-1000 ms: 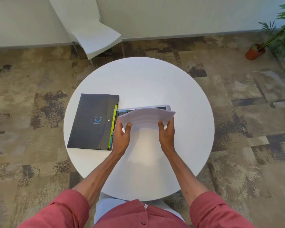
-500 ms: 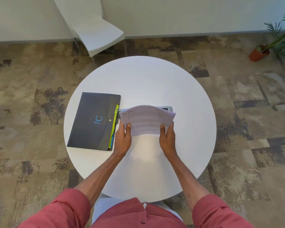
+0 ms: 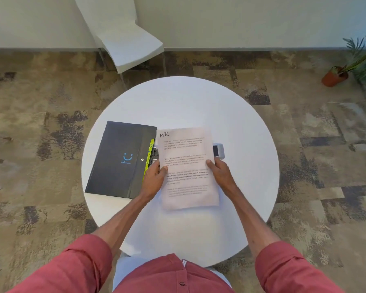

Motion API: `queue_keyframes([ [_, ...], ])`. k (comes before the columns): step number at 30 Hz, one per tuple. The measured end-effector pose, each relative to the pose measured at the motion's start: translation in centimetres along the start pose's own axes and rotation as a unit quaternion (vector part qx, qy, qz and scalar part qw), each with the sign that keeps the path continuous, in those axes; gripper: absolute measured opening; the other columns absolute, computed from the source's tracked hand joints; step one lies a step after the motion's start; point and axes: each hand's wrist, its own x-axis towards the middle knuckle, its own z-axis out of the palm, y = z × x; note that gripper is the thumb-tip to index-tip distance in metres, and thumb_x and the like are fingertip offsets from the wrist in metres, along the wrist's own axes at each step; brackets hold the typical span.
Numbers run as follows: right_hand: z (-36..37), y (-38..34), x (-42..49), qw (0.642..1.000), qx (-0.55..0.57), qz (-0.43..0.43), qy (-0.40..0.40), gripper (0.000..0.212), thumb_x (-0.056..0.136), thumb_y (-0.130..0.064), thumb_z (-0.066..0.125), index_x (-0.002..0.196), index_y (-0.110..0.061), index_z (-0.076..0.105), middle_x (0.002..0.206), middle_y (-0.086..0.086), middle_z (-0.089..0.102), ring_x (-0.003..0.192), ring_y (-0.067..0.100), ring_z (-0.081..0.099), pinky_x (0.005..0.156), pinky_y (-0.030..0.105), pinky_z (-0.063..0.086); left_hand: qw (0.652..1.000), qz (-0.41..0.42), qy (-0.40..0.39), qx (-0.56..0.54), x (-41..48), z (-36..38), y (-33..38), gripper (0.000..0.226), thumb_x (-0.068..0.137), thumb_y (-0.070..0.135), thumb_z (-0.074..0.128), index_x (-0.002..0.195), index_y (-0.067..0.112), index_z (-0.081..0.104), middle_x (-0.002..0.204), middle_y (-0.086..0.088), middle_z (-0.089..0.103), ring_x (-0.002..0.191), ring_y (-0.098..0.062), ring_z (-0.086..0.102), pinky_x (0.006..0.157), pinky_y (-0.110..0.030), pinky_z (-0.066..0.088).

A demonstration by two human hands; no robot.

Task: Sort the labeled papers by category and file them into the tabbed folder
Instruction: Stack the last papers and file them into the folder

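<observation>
At centre, table [image 3: 199, 106]: round and white, standing on patterned brown carpet [image 3: 51, 144], its near edge against the person's red shirt [image 3: 171, 275].
Chair [image 3: 131, 45]: white, beyond the table's far-left edge, backed against the pale wall [image 3: 241, 17].
Folder [image 3: 118, 172]: dark and closed, lying flat and slightly skewed on the table's left half, with a small blue smiling mark [image 3: 127, 157] and a round snap [image 3: 142, 159] on its cover.
Paper [image 3: 186, 149]: printed white, one sheet or several, I cannot tell, held portrait-wise over the table's middle, just right of the folder. Its far-left corner meets the folder's far-right corner in this view. Whether its near edge rests on the table cannot be told.
Plant [image 3: 334, 78]: green fronds in a terracotta pot on the floor at far right, well apart from the table.
Left hand [image 3: 153, 176]: grips the paper's left edge about halfway down, thumb flat on the printed face, the other fingers going beneath.
Right hand [image 3: 220, 172]: grips the paper's right edge at the same height, thumb on top.
Device [image 3: 218, 150]: small, pale grey with a dark screen, lying on the table under the paper. Only its right end shows, just beyond the right hand.
Tabs [image 3: 150, 144]: yellow-green, sticking out along the folder's right edge, between folder and paper; their writing is too small to read.
Label [image 3: 164, 134]: "HR", handwritten in black at the paper's far-left corner.
</observation>
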Motion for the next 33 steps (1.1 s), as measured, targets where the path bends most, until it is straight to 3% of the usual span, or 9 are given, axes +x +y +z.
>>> queue_keyframes([
  [3, -0.3, -1.0, 0.0, 0.997, 0.030, 0.053, -0.056, 0.018, 0.109, -0.025, 0.054, 0.117, -0.024, 0.070, 0.109, -0.003, 0.080, 0.101, 0.021, 0.077, 0.073, 0.034, 0.062, 0.998, -0.049, -0.026, -0.027, 0.3, -0.8, -0.6, 0.033, 0.107, 0.005, 0.051, 0.131, 0.018, 0.070, 0.126, 0.006, 0.078, 0.113, -0.013, 0.075, 0.100, -0.041, 0.060],
  [6, -0.2, -0.9, 0.1, 0.992, 0.018, 0.081, -0.093, 0.017, 0.110, -0.024, 0.054, 0.115, -0.024, 0.070, 0.107, -0.001, 0.081, 0.092, 0.018, 0.078, 0.074, 0.040, 0.061, 0.994, -0.088, -0.052, -0.032, 0.5, -1.5, -1.1, 0.035, 0.106, 0.010, 0.050, 0.134, 0.021, 0.069, 0.129, 0.005, 0.077, 0.116, -0.020, 0.075, 0.098, -0.044, 0.060],
  [9, 0.0, -0.2, 0.6, 0.991, 0.005, 0.088, -0.099, 0.018, 0.110, -0.023, 0.055, 0.112, -0.024, 0.073, 0.108, 0.003, 0.081, 0.094, 0.021, 0.079, 0.077, 0.043, 0.061, 0.991, -0.116, -0.056, 0.023, 0.7, -1.7, -1.2, 0.020, 0.108, 0.015, 0.051, 0.113, 0.020, 0.071, 0.109, 0.000, 0.079, 0.096, -0.026, 0.077, 0.077, -0.046, 0.064],
  [12, -0.2, 0.1, 0.8, 0.992, 0.027, 0.097, -0.076, 0.018, 0.110, -0.022, 0.056, 0.111, -0.022, 0.074, 0.106, 0.001, 0.082, 0.094, 0.021, 0.078, 0.076, 0.039, 0.059, 0.981, -0.074, 0.027, 0.178, 0.7, -2.4, -1.3, 0.018, 0.108, 0.033, 0.052, 0.103, 0.022, 0.066, 0.096, 0.006, 0.077, 0.079, -0.021, 0.073, 0.069, -0.043, 0.061],
  [17, -0.8, 1.5, 1.2, 0.991, 0.068, 0.114, -0.017, 0.018, 0.108, -0.022, 0.058, 0.115, -0.021, 0.075, 0.110, 0.005, 0.081, 0.093, 0.022, 0.076, 0.080, 0.041, 0.057, 0.915, 0.038, 0.195, 0.352, 1.8, -4.7, -3.1, 0.021, 0.098, 0.019, 0.064, 0.118, 0.019, 0.061, 0.118, 0.001, 0.066, 0.111, -0.028, 0.057, 0.085, -0.046, 0.047],
  [21, -1.1, 2.3, 1.1, 0.988, 0.078, 0.131, -0.004, 0.019, 0.108, -0.023, 0.058, 0.116, -0.019, 0.075, 0.108, 0.003, 0.082, 0.093, 0.022, 0.078, 0.083, 0.044, 0.061, 0.879, -0.020, 0.153, 0.451, 3.6, -6.7, -4.9, 0.053, 0.094, 0.038, 0.070, 0.137, 0.014, 0.052, 0.152, -0.016, 0.051, 0.142, -0.038, 0.045, 0.107, -0.060, 0.044],
  [25, -1.1, 2.7, 0.7, 0.987, 0.075, 0.145, 0.008, 0.018, 0.108, -0.022, 0.058, 0.112, -0.019, 0.075, 0.105, 0.003, 0.082, 0.088, 0.021, 0.078, 0.078, 0.041, 0.061, 0.875, -0.081, 0.086, 0.470, 4.0, -7.3, -6.0, 0.078, 0.095, 0.052, 0.068, 0.158, 0.018, 0.038, 0.168, -0.017, 0.033, 0.151, -0.039, 0.035, 0.110, -0.067, 0.042],
  [29, -1.0, 3.1, 0.5, 0.986, 0.076, 0.149, 0.008, 0.019, 0.108, -0.022, 0.058, 0.113, -0.017, 0.075, 0.106, 0.004, 0.082, 0.091, 0.023, 0.078, 0.082, 0.043, 0.062, 0.873, -0.083, 0.066, 0.475, 3.5, -7.3, -6.2, 0.080, 0.092, 0.050, 0.072, 0.157, 0.022, 0.035, 0.168, -0.014, 0.029, 0.152, -0.039, 0.031, 0.106, -0.071, 0.045],
  [33, -0.8, 2.8, 0.3, 0.985, 0.080, 0.152, 0.008, 0.020, 0.108, -0.021, 0.057, 0.115, -0.016, 0.075, 0.105, 0.004, 0.082, 0.089, 0.021, 0.078, 0.073, 0.035, 0.061, 0.876, -0.064, 0.049, 0.476, 3.3, -7.3, -5.3, 0.069, 0.094, 0.039, 0.066, 0.152, 0.020, 0.035, 0.164, -0.019, 0.035, 0.145, -0.046, 0.036, 0.098, -0.071, 0.052],
])
